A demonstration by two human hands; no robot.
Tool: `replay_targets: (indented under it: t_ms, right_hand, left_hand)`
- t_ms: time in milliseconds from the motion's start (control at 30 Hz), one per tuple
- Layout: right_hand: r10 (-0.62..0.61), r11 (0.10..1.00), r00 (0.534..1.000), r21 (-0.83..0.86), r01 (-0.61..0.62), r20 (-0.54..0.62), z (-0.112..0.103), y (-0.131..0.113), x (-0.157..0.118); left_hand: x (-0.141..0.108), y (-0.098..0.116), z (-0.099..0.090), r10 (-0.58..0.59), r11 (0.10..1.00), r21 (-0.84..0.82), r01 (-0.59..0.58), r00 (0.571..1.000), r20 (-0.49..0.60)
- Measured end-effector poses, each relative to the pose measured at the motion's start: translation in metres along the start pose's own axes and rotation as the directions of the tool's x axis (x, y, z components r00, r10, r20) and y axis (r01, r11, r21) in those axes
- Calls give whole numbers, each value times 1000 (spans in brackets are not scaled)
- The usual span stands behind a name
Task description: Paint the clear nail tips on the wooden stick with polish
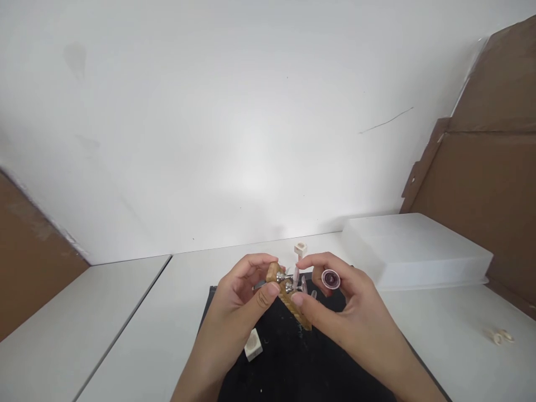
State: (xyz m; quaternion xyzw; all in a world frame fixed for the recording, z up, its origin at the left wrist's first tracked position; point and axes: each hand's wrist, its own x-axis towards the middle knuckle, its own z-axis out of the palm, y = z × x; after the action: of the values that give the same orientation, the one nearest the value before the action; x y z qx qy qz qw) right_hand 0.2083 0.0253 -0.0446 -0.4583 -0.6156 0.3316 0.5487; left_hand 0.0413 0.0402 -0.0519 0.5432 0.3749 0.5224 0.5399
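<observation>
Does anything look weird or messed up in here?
Yes, a little. A thin, dark, slanted line runs across the white wall on the right, odd on a mostly plain surface. I can't tell if it's a scratch or drawn. There's also a faint smudge at upper left.

Bar looks wooden, fairly smooth. Studs shiny metal. Discs see-through, plastic-looking. Block matt, wood-like. Mat matt, specked. Box smooth, cloudy plastic. Panel matt cardboard. Counter smooth. Wall smooth, lightly scuffed.
</observation>
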Motion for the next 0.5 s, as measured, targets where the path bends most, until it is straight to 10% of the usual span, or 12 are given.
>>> replay_targets:
  t_ms: [500]
  right_hand:
    - [-48, 999, 998, -5, 48, 33, 1, 1, 0]
  left_hand:
    - [-1, 2, 5, 51, 998, 31, -49, 996, -78]
